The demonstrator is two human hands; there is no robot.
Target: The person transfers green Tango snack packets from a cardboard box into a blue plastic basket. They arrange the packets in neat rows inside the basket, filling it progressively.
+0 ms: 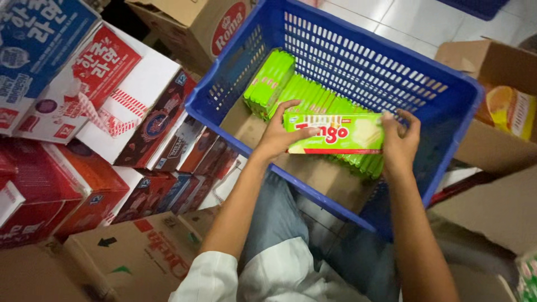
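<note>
Holding a green wafer packet (335,134) by its two short ends, both hands worked inside a blue plastic basket (447,106) in the head view. The left hand (278,136) pinched the packet's left end, thumb laid across the printed face and fingers curled over the top edge. The right hand (401,138) pinched the right end in the same way, its fingers wrapped over the corner. The packet lay level and lengthwise between the two grips, face up toward the camera, with a red band along its lower edge.

It hovered just above a row of matching green packets (313,98) that stood on edge and ran slantwise from the basket's far left wall to the space under the right hand. A second, shorter stack of them (268,81) leaned against the left wall. Bare brown cardboard (324,173) lined the near part of the basket floor.

To the left of the basket stood red and white cartons (100,89), and lower down a row of dark red boxes (184,151). A brown carton (128,251) sat at the lower left, and another brown carton (196,22) stood behind the basket. An open brown box (492,67) with an orange packet (506,109) inside stood at the right.
</note>
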